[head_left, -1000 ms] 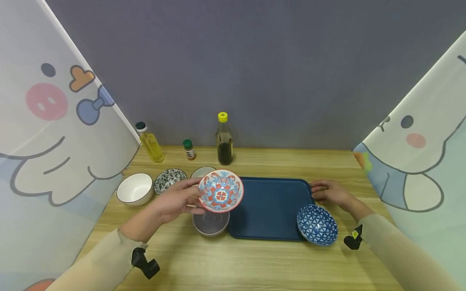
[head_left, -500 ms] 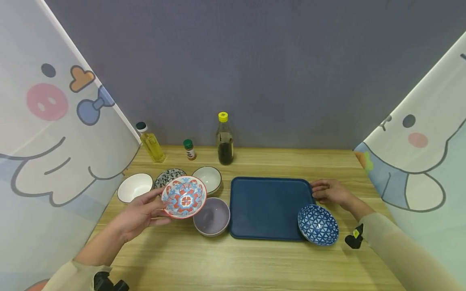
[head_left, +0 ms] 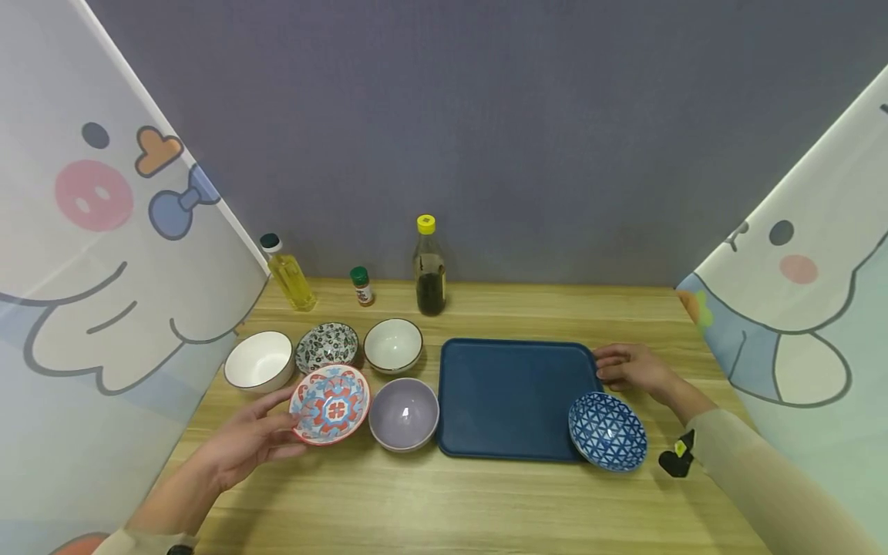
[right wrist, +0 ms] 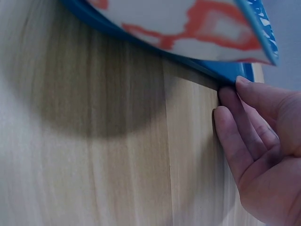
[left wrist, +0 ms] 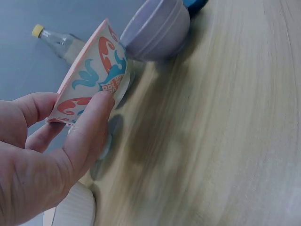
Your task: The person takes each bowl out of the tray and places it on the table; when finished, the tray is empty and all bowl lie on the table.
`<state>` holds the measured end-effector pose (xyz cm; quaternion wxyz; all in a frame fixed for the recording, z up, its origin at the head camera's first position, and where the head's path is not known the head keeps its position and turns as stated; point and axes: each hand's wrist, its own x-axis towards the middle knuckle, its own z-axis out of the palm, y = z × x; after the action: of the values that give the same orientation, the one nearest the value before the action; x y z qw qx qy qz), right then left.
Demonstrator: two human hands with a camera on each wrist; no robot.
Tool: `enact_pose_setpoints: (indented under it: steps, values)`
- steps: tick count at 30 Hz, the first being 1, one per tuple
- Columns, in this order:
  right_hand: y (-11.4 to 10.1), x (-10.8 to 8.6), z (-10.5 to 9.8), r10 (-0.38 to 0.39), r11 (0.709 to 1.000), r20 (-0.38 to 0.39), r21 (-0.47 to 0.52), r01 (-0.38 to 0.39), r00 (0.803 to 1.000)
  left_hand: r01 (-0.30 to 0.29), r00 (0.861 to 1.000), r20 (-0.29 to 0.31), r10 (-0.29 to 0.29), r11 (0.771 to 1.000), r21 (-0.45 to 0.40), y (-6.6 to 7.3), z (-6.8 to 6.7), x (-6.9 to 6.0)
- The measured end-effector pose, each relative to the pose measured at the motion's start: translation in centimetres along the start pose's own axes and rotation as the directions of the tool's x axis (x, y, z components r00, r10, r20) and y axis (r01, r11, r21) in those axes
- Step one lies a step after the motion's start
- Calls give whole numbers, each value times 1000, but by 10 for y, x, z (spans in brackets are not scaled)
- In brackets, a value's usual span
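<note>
My left hand grips a bowl with a red and blue pattern by its left side. In the left wrist view the bowl is tilted above the wood, thumb and fingers on its wall. My right hand is at the right edge of a dark blue tray. The right wrist view has its thumb and forefinger pinching the tray rim. A blue-and-white triangle-patterned bowl leans over the tray's near right corner. Beside the held bowl stands a lilac bowl.
Behind the held bowl stand a black-and-white floral bowl, a white bowl and a larger white bowl. Along the back are an oil bottle, a green-capped spice jar and a yellow-capped dark sauce bottle.
My left hand has carried the red and blue bowl left and nearer, away from over the lilac bowl, uncovering the lilac and white bowls. The right hand stays at the tray edge.
</note>
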<state>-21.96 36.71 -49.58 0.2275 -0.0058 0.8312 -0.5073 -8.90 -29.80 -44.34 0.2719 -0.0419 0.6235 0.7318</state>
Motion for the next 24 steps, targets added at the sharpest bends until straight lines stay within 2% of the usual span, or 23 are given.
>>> enact_pose_setpoints:
  steps: [7,12,17,24]
  values:
    - [2,0,-1,-8,1000,3,-4,8,1000,-2,999,42,3,999,-32,-15,-15,1]
    - [1,0,0,0,1000,4,3,0,1000,-2,999,48,5,999,-46,-24,-21,3]
    - [-1,-1,0,4,1000,1,5,-4,1000,10,999,43,-8,999,-51,-30,-22,3]
    - [-2,-1,0,6,1000,2,5,-6,1000,67,998,16,-66,995,-71,-36,-17,4]
